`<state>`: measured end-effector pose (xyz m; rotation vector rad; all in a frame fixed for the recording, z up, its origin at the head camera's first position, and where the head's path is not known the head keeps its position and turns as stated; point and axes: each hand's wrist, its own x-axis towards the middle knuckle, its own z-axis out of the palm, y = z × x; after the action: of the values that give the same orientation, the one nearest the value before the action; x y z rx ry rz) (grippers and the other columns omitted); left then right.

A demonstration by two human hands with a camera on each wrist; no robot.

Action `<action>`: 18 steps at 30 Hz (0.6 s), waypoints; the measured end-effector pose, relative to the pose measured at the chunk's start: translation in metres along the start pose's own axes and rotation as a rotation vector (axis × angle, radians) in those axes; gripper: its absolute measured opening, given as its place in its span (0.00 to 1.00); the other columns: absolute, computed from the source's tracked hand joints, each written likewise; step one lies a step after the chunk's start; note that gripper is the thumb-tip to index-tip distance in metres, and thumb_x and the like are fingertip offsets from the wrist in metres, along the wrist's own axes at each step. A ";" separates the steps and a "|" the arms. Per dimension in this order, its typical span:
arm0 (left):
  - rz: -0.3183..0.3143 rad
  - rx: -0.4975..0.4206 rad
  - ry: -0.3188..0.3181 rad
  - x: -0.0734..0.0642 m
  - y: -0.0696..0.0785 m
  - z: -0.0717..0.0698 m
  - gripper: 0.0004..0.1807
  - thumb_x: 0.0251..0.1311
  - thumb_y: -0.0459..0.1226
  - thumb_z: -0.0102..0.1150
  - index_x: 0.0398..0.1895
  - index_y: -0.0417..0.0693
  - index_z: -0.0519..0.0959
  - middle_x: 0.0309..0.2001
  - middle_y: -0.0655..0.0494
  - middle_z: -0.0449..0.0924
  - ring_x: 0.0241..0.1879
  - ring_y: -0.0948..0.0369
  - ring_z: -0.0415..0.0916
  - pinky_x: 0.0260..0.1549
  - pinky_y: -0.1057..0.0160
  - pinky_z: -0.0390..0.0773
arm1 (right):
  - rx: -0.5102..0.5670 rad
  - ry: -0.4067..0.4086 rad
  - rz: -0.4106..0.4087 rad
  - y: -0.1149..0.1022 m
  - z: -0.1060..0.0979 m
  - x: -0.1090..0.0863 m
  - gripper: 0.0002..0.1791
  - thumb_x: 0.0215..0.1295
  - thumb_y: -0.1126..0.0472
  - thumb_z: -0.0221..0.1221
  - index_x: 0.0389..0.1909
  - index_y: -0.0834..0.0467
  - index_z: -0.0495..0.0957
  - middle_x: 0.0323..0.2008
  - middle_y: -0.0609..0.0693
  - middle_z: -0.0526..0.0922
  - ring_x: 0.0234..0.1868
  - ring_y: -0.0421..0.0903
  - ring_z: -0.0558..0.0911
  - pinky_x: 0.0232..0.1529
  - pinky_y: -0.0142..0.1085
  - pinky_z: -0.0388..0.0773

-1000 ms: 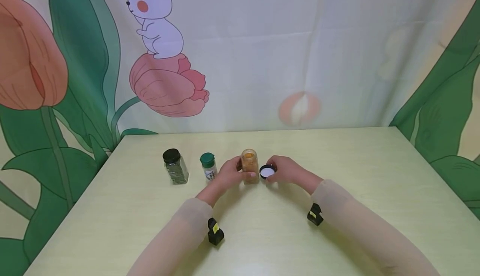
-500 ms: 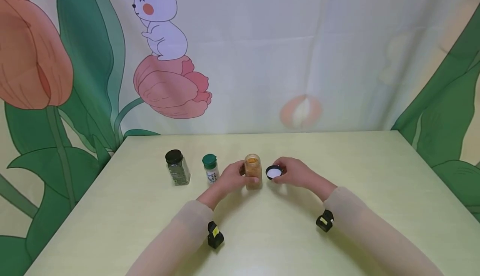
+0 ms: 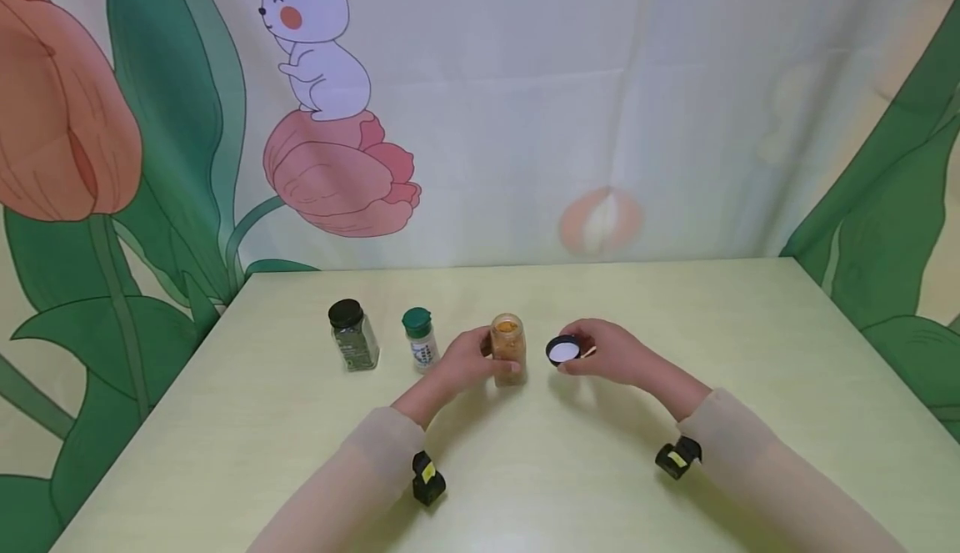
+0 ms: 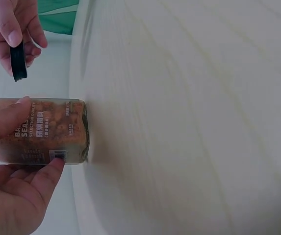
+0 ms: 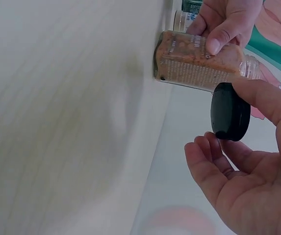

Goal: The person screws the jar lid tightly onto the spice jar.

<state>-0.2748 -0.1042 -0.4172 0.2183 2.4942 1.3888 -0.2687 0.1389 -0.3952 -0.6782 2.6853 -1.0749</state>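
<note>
My left hand (image 3: 468, 359) grips a glass seasoning jar (image 3: 508, 344) around its middle. The jar is upright and uncapped, with orange-brown seasoning inside and printed lettering on its side (image 4: 57, 128). To its right, my right hand (image 3: 611, 353) pinches a black lid (image 3: 563, 351) between thumb and fingers. The lid's white inner face shows in the head view, while the right wrist view shows its dark outside (image 5: 228, 112). Lid and jar are apart, the lid held above the table.
Left of the left hand stands a small shaker with a green cap (image 3: 418, 338). Farther left is a black-capped jar of green herbs (image 3: 352, 334). The pale wooden table (image 3: 540, 470) ends at a printed curtain (image 3: 487, 119).
My right hand has moved rightward and slightly toward me with the lid, widening its distance from the jar. The left hand and jar have shifted slightly toward me.
</note>
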 end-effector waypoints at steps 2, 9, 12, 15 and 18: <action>-0.002 0.004 -0.004 -0.001 0.001 0.001 0.35 0.61 0.37 0.72 0.69 0.34 0.70 0.70 0.37 0.74 0.73 0.42 0.69 0.75 0.44 0.67 | 0.019 0.005 -0.005 0.000 -0.001 -0.004 0.23 0.62 0.62 0.69 0.54 0.70 0.78 0.46 0.61 0.85 0.46 0.51 0.84 0.53 0.46 0.85; -0.014 0.013 -0.020 -0.006 0.005 0.003 0.35 0.60 0.37 0.72 0.68 0.34 0.71 0.70 0.38 0.74 0.73 0.42 0.69 0.75 0.44 0.67 | 0.038 0.036 -0.025 0.002 0.000 -0.010 0.23 0.62 0.63 0.70 0.54 0.71 0.78 0.45 0.61 0.84 0.45 0.50 0.83 0.51 0.45 0.86; -0.004 0.015 -0.029 -0.008 0.007 0.005 0.34 0.60 0.37 0.72 0.67 0.34 0.72 0.69 0.38 0.75 0.72 0.43 0.70 0.74 0.45 0.68 | 0.052 0.041 -0.035 0.004 0.000 -0.014 0.23 0.62 0.63 0.70 0.53 0.71 0.78 0.45 0.61 0.84 0.45 0.49 0.83 0.51 0.44 0.86; 0.002 0.015 -0.037 -0.011 0.007 0.006 0.34 0.60 0.37 0.72 0.67 0.33 0.72 0.69 0.38 0.75 0.72 0.42 0.70 0.74 0.44 0.68 | 0.068 0.037 -0.038 0.001 0.000 -0.018 0.23 0.62 0.63 0.70 0.54 0.70 0.78 0.45 0.61 0.84 0.45 0.49 0.83 0.51 0.44 0.86; 0.012 0.011 -0.043 -0.012 0.008 0.007 0.34 0.60 0.37 0.72 0.67 0.34 0.72 0.69 0.38 0.75 0.72 0.42 0.70 0.74 0.44 0.68 | 0.070 0.038 -0.034 -0.002 -0.002 -0.022 0.23 0.63 0.63 0.70 0.55 0.70 0.78 0.47 0.61 0.83 0.47 0.52 0.83 0.51 0.45 0.86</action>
<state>-0.2609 -0.0981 -0.4119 0.2623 2.4701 1.3611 -0.2493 0.1488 -0.3923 -0.6998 2.6629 -1.1958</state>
